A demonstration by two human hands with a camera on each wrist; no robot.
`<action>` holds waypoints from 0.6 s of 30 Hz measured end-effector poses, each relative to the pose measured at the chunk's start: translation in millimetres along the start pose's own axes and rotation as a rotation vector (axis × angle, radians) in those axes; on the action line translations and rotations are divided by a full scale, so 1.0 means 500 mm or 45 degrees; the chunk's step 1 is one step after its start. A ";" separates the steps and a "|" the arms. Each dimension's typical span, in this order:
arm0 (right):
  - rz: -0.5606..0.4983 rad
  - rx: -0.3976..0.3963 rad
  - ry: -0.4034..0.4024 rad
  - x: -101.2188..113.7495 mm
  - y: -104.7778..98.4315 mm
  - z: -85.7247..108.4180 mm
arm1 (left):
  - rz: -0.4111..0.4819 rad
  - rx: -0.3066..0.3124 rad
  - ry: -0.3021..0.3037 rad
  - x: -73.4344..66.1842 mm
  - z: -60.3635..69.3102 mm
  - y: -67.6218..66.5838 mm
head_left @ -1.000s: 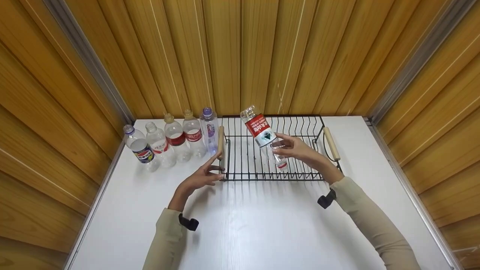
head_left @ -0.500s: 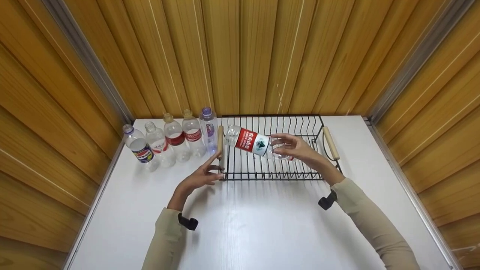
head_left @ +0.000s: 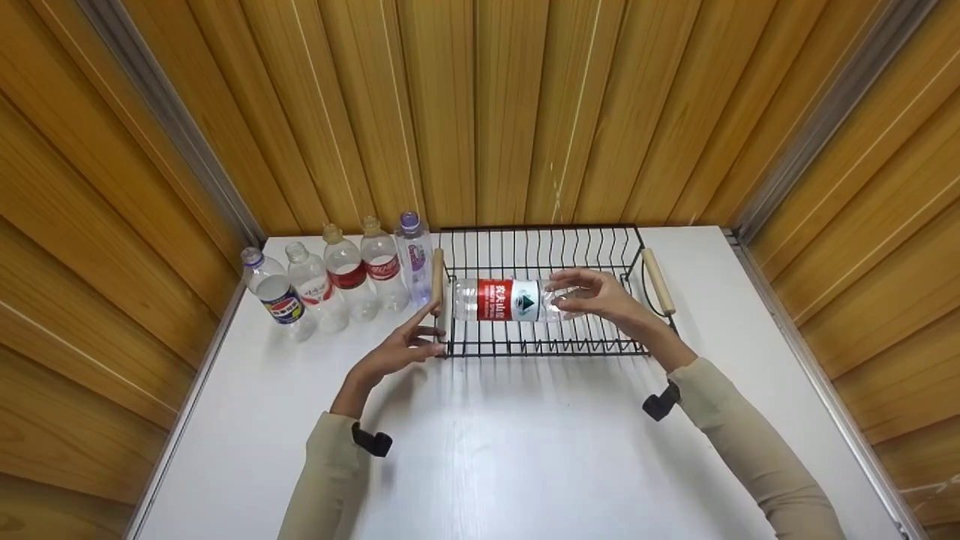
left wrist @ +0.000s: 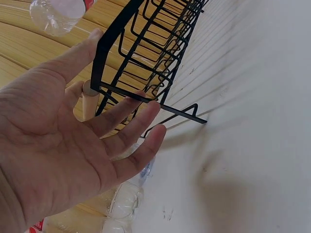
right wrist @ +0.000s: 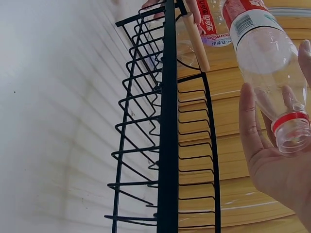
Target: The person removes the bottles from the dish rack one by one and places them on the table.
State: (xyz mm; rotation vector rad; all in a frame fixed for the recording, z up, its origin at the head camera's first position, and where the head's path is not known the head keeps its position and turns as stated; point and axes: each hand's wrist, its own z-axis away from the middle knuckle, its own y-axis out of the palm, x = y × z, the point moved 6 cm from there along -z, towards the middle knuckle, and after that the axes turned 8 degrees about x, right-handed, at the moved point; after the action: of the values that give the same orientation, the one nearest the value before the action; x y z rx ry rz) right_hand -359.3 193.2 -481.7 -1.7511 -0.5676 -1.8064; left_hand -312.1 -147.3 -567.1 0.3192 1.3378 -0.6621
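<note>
My right hand [head_left: 600, 296] holds a clear plastic bottle [head_left: 495, 300] with a red and white label by its neck end. The bottle lies level above the black wire dish rack [head_left: 540, 352], base to the left. In the right wrist view its uncapped mouth [right wrist: 293, 138] with a red ring points towards my palm, with thumb and fingers on either side. My left hand [head_left: 394, 354] touches the rack's left end near the wooden handle [head_left: 438, 281], its fingers loosely extended. The left wrist view shows the thumb against the black frame [left wrist: 99, 58] and part of the bottle's base [left wrist: 56, 19].
Several uncapped plastic bottles stand in a row left of the rack, from one with a blue label [head_left: 281, 304] to a purple-tinted one [head_left: 416, 259]. A second wooden handle [head_left: 658, 281] is on the rack's right end. Wood-patterned walls [head_left: 517, 112] enclose the white table [head_left: 510, 450].
The bottle in my right hand has turned from base-up and tilted to level, its base swinging down and left over the rack. My left hand has stayed at the rack's left end.
</note>
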 end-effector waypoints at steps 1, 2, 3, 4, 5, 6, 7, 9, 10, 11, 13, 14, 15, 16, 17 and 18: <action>0.009 -0.003 -0.001 0.000 -0.001 0.003 | -0.015 -0.005 0.011 -0.002 0.001 -0.001; 0.018 -0.006 -0.002 0.000 -0.002 0.006 | -0.032 -0.012 0.020 -0.004 0.001 -0.003; 0.020 -0.006 -0.002 -0.001 -0.002 0.008 | -0.049 -0.018 0.030 -0.008 0.002 -0.005; 0.029 -0.008 -0.001 0.000 -0.004 0.010 | -0.069 -0.027 0.043 -0.012 0.003 -0.008; 0.041 -0.009 0.000 0.001 -0.005 0.012 | -0.083 -0.040 0.050 -0.016 0.005 -0.012; 0.051 -0.009 -0.001 0.002 -0.006 0.013 | -0.094 -0.058 0.051 -0.020 0.007 -0.017; 0.058 -0.010 -0.002 0.003 -0.006 0.015 | -0.110 -0.082 0.046 -0.025 0.010 -0.021; 0.077 -0.013 -0.002 0.003 -0.007 0.018 | -0.140 -0.145 0.026 -0.037 0.015 -0.030; 0.091 -0.014 -0.006 0.004 -0.007 0.019 | -0.155 -0.177 0.020 -0.045 0.019 -0.034; 0.091 -0.014 -0.010 0.005 -0.007 0.019 | -0.176 -0.208 0.014 -0.053 0.021 -0.037; 0.098 -0.013 -0.020 0.007 -0.004 0.019 | -0.233 -0.257 0.016 -0.073 0.024 -0.038; 0.112 -0.014 -0.022 0.008 -0.003 0.019 | -0.263 -0.271 0.024 -0.084 0.025 -0.038; 0.121 -0.013 -0.025 0.009 -0.001 0.018 | -0.290 -0.276 0.037 -0.095 0.026 -0.036; 0.132 -0.007 -0.029 0.010 0.002 0.017 | -0.318 -0.279 0.055 -0.107 0.027 -0.034; 0.144 -0.003 -0.030 0.012 0.005 0.016 | -0.345 -0.276 0.076 -0.118 0.028 -0.031; 0.167 0.003 -0.035 0.014 0.009 0.015 | -0.360 -0.272 0.088 -0.129 0.029 -0.027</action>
State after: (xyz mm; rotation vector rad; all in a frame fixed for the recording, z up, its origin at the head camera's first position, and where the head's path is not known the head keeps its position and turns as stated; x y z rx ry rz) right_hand -350.7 194.1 -474.9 -1.7716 -0.4548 -1.6936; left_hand -314.2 -149.6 -499.8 -0.0209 1.5211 -0.7398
